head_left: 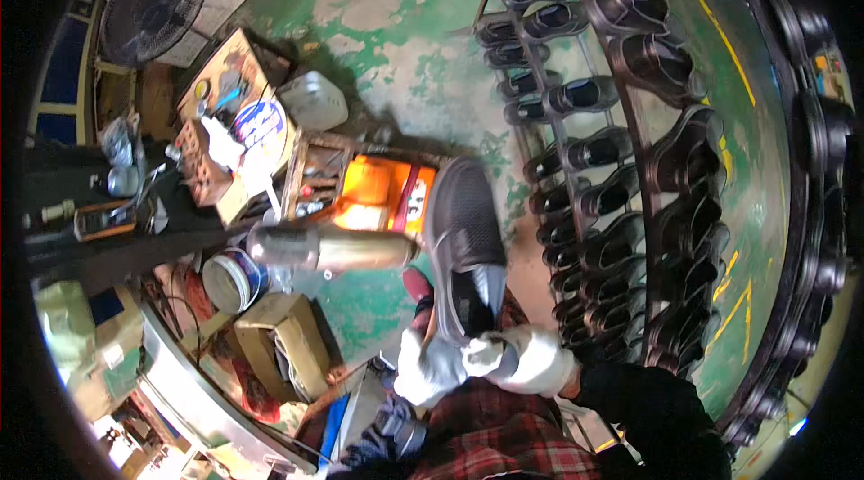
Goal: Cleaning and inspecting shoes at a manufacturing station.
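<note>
A black slip-on shoe (465,224) with a textured upper is held up in front of my body, its toe pointing away and its opening near me. My left hand (427,367), in a white glove, grips the heel end from the left. From the right, my right hand (533,359), also in a white glove, closes on the same heel end, its fingers bunched at the back rim. The glove fingers partly cover the heel. Just left of the shoe, a shiny metal cylinder (364,250) extends sideways toward it; whether they touch I cannot tell.
Racks of black shoes (630,147) stand along the right. An orange container (364,197) sits in a bench frame ahead. A cluttered board (261,125), a black fan (155,8), a white bucket (232,280) and a cardboard box (283,345) are on the left.
</note>
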The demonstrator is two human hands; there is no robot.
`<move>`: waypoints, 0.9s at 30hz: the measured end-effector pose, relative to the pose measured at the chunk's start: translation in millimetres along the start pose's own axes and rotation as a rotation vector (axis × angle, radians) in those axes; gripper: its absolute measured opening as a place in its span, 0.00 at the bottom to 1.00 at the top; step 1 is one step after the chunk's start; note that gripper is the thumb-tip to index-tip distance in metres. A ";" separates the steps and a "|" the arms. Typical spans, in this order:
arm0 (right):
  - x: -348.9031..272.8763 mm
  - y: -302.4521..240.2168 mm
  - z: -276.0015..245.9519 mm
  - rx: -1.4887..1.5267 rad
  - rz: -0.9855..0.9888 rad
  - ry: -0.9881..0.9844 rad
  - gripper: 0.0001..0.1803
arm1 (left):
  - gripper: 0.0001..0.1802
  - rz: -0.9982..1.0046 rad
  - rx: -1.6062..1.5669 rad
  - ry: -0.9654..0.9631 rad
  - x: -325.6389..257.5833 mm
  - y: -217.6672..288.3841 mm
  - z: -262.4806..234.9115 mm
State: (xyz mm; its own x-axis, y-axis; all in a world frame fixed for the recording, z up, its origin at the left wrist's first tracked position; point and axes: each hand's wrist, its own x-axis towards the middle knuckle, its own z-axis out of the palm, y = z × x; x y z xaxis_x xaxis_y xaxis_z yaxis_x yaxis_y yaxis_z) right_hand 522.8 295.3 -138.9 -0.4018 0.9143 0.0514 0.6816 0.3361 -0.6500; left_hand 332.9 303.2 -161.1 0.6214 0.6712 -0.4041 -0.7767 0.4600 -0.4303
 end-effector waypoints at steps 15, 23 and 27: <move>-36.7 -114.2 -86.1 0.477 0.144 0.321 0.15 | 0.21 -0.188 1.991 0.501 -164.6 68.2 -32.0; 12.6 -51.8 -82.1 1.436 0.530 0.189 0.30 | 0.32 -0.424 1.421 0.589 -171.4 76.9 -18.4; -18.9 17.7 -41.7 1.025 0.682 0.320 0.19 | 0.40 -0.148 0.852 0.467 -152.4 56.8 -64.3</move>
State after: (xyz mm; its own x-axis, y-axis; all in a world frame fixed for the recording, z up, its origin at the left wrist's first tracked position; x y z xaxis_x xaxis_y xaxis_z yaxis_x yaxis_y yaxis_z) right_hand 567.9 293.4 -119.8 0.1045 0.8937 -0.4363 -0.1496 -0.4195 -0.8953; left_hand 200.7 189.6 -175.9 0.5545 0.3600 -0.7503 -0.3875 0.9096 0.1500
